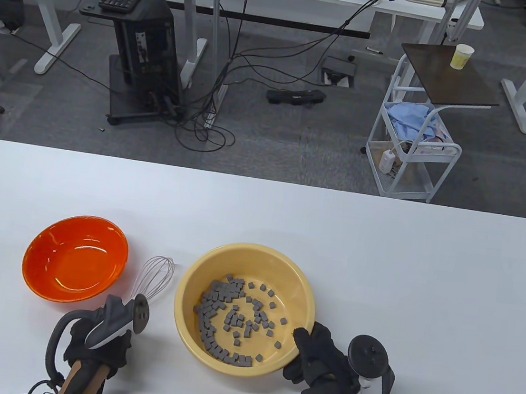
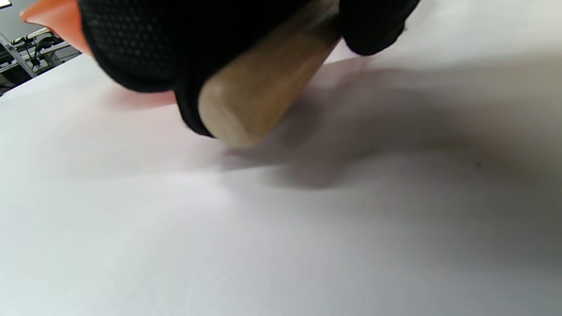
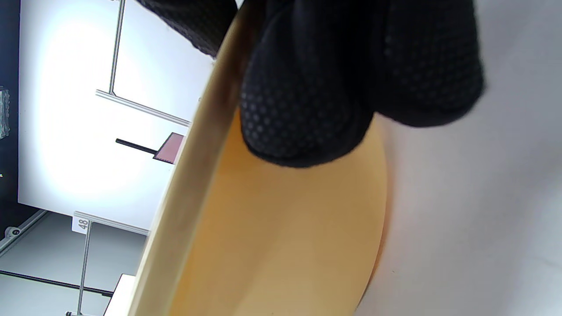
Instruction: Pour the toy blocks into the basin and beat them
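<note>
Nearest the camera, your left hand (image 1: 98, 347) sits at about 7 o'clock on the white table (image 1: 381, 250), its fingers curled round the wooden handle (image 2: 259, 83) of the whisk (image 1: 153, 279); the left wrist view shows the handle's butt end just above the tabletop. The wire head points away from you, toward 12 o'clock, and lies between the two bowls.

Your right hand (image 1: 320, 357), at about 5 o'clock, grips the near right rim of the yellow basin (image 1: 192, 303). In the right wrist view the fingers (image 3: 307, 105) wrap the outer wall with the thumb over the lip.

The basin stands just right of the table's middle. The grey toy blocks (image 1: 229, 317) are already inside it, heaped along its left and near wall from 11 to 6 o'clock, with loose ones scattered across the middle.

The orange bowl (image 1: 38, 270) stands at 9 o'clock from the basin, apart from it.
</note>
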`<state>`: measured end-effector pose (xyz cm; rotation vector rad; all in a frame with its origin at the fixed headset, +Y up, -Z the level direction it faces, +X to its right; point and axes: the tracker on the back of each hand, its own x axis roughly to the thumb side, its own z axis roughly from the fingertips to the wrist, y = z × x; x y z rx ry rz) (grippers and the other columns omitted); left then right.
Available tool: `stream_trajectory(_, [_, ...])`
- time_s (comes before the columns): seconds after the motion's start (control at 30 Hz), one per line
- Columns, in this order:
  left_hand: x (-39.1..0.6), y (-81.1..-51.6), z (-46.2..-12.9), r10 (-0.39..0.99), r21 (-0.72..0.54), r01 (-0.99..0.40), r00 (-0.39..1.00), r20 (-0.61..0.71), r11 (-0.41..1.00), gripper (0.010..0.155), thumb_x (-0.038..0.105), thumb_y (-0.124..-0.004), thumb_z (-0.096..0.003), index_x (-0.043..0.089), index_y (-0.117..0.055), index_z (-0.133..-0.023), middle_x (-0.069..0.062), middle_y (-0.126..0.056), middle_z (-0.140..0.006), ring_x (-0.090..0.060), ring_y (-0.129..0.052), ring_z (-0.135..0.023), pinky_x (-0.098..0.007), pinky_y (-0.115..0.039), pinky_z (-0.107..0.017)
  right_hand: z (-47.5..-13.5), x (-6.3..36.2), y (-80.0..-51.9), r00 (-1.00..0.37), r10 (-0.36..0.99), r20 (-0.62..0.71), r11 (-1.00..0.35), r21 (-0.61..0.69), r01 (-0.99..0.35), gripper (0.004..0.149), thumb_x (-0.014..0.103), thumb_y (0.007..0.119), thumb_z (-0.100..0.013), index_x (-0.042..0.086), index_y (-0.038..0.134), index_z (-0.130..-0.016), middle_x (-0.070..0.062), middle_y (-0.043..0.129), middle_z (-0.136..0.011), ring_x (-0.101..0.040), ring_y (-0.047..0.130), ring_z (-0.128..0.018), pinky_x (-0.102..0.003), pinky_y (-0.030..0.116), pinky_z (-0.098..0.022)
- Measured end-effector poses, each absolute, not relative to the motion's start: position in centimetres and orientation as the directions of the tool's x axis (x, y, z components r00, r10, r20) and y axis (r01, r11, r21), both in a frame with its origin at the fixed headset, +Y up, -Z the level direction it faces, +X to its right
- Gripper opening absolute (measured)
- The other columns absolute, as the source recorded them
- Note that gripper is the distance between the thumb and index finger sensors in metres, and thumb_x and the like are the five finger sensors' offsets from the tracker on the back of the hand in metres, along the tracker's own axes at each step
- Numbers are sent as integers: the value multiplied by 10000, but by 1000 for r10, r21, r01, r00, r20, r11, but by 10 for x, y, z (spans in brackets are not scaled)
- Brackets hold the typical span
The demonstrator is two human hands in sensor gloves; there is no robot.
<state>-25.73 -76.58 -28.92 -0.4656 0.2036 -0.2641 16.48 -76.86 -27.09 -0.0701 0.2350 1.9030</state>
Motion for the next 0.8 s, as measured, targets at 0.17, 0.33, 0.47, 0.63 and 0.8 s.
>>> stream_trajectory(0.17, [-258,-769,-290,-324,-501,220,937,-129,837,562,466,-611,-693,56,-670,-1073,-199,-879,-924,-289,-1010,-718,-498,-853,-552,-271,165,-769,-339,926,-164,-321,129,-938,618,279,640,-722,-190,379,-1029,-233,880,-653,-264,1006,-337,-442,888,-331])
stream_trajectory(0.33, [-256,-767,-288,-343,-528,231,931,-124,817,603,481,-602,-696,46,-625,-1113,-234,-835,-977,-316,-980,-768,-522,-830,-579,-271,165,-769,-339,926,-164,-321,131,-938,612,281,642,-722,-178,381,-1032,-233,878,-658,-267,1005,-342,-444,886,-336])
stream_trajectory(0.47, [-253,-762,-287,-321,-516,216,939,-122,829,632,489,-602,-695,34,-595,-1133,-258,-805,-1008,-322,-964,-787,-529,-821,-588,-271,165,-769,-341,926,-164,-322,132,-938,613,285,642,-723,-175,383,-1034,-233,878,-661,-268,1005,-343,-446,885,-337])
stream_trajectory(0.63, [-246,-751,-282,-299,-475,214,948,-112,854,642,494,-602,-694,31,-584,-1139,-269,-788,-1024,-323,-958,-795,-533,-816,-593,-271,166,-769,-347,923,-165,-327,137,-935,620,296,645,-725,-171,386,-1041,-237,876,-670,-274,1003,-349,-449,882,-341])
stream_trajectory(0.8, [-242,-737,-277,-256,-380,201,961,-101,903,628,492,-608,-687,44,-607,-1127,-256,-815,-1003,-293,-974,-760,-508,-831,-573,-272,173,-768,-349,922,-168,-326,154,-933,622,321,622,-735,-162,400,-1056,-257,871,-686,-293,1000,-363,-462,875,-354])
